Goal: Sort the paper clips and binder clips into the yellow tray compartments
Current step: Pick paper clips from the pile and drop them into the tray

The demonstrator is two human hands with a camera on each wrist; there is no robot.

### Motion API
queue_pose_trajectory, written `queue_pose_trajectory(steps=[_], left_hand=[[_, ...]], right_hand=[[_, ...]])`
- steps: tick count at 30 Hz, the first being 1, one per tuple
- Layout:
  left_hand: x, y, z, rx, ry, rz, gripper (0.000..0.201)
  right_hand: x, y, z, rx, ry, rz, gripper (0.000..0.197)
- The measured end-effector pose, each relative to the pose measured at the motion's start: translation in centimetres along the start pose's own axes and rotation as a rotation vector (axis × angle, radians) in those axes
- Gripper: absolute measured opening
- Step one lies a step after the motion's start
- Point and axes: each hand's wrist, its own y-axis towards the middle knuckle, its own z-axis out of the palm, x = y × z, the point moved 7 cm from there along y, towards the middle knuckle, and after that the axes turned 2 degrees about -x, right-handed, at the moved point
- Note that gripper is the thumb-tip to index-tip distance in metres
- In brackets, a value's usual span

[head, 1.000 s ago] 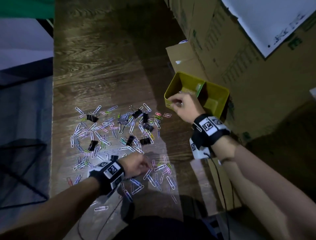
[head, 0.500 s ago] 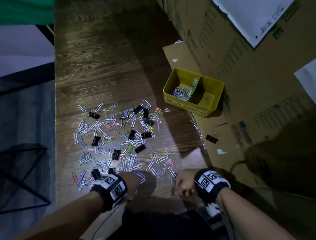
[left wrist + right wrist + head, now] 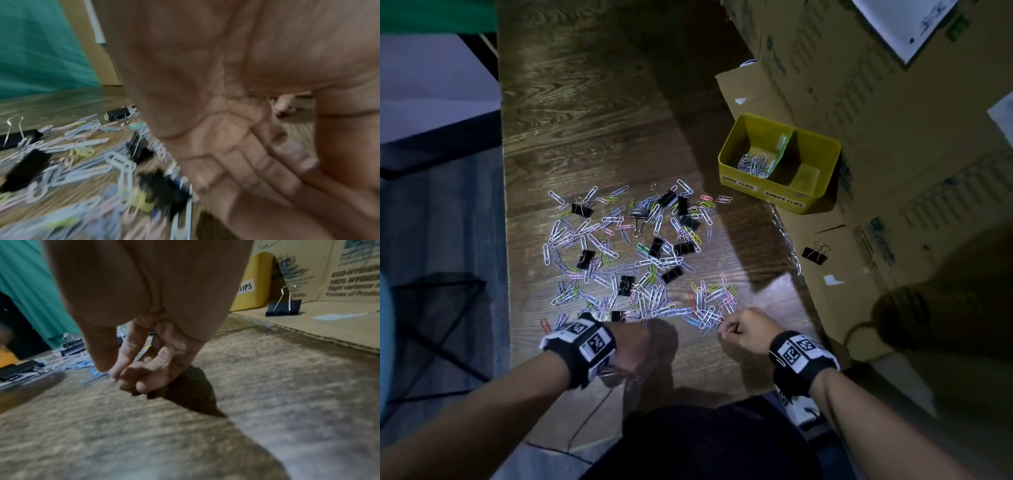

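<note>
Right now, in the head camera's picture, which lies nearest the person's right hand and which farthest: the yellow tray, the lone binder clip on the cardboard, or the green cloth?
From the right hand:
1. Lone binder clip, on the cardboard, ahead to the right.
2. Yellow tray, farther ahead.
3. Green cloth, far top-left corner.

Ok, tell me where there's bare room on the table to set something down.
Bare wood lies beyond the clip pile, toward the table's far end, and between the pile and the yellow tray. The centre is crowded; both hands work its near edge.
</note>
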Motion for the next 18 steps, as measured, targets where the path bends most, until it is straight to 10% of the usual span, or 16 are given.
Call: queue_pose_trajectory(steps=[4,13,18], left_hand=[[1.1,-1.0,5.4,0.291,-0.081,-0.020,0.015],[-3.8,2.9,-0.9,-0.182,-0.108,0.179,0.015],[-2.5,3.3,-4.1,-0.372,-0.295,0.215,0.020]], right_hand=[[0.0,-0.2,0.1,-0.049,-0.021,0.012,0.011],[-0.3,-0.5,-0.2,-0.225,0.012,0.023,0.010],[-0.1,-1.0,-0.4,-0.296,-0.213,0.120,0.088]])
